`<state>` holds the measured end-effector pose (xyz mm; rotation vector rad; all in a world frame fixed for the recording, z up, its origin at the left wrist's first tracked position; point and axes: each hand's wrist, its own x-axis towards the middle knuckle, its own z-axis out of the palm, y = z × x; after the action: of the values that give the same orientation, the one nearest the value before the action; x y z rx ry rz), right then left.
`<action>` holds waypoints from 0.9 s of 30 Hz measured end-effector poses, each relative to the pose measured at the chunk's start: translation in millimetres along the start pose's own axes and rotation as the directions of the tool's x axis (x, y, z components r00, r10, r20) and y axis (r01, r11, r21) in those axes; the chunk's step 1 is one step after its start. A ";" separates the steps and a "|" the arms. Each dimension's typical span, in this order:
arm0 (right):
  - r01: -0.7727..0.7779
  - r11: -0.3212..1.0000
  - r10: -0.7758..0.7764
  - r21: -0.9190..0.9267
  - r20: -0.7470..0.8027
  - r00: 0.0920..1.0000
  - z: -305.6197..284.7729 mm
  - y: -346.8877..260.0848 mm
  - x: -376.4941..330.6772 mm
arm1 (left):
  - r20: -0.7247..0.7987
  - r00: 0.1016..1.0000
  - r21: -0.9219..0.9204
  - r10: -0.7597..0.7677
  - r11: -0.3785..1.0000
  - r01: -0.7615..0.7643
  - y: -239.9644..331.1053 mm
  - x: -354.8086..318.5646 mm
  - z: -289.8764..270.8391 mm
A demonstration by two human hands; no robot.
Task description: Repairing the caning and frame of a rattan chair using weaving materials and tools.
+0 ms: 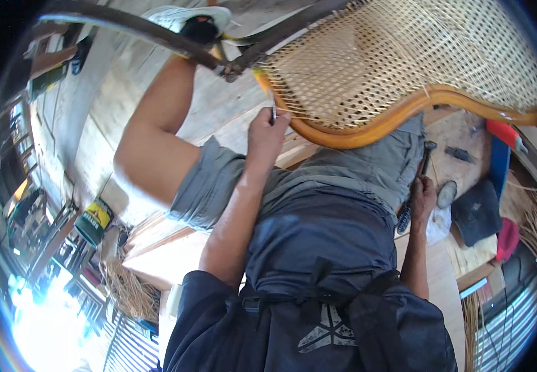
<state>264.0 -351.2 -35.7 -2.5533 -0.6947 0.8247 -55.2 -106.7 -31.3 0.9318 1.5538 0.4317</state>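
A cane-woven panel [367,68] in a curved orange-brown wooden frame [336,137] rests across my lap, with loose strand ends along its near left edge. My left hand [267,133] is closed in a pinch on a thin pointed metal tool [274,106], its tip up beside the frame's left corner. Down at my right thigh, my right hand [425,191] has its fingers curled in, and what they hold, if anything, is hidden. Just beyond those fingers lies a dark-headed tool [429,146], and another dark tool [404,218] lies beside my thigh.
Dark curved legs [138,34] jut from the frame's left corner. On the right are a dark metal piece [460,154], a rounded grey object [447,194], a black pad [476,211] and a red cloth [507,239]. A green tub [92,223] and cane bundles [129,288] stand left.
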 end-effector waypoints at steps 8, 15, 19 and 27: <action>0.130 0.970 -0.134 -0.206 -0.007 0.991 2.8 18.3 8.1 | 0.049 0.996 0.105 0.075 0.991 -0.080 -2.2 -6.2 -9.3; 0.010 0.998 0.000 -0.062 0.152 0.988 -6.8 36.3 21.1 | 0.048 0.981 0.394 0.190 0.898 -0.193 11.5 -9.6 -2.6; 0.132 0.981 -0.124 -0.144 0.062 0.990 -4.8 39.9 19.3 | 0.028 0.991 0.403 0.128 0.906 -0.129 13.0 -8.0 -4.7; 0.052 0.980 -0.030 -0.194 0.115 0.993 -7.9 41.3 30.0 | 0.138 0.990 0.332 0.015 0.941 -0.061 22.7 -12.6 -10.8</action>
<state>304.1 -369.6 -62.5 -2.6719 -0.9027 0.9330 -58.7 -99.9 -4.2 1.2295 1.5135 0.1266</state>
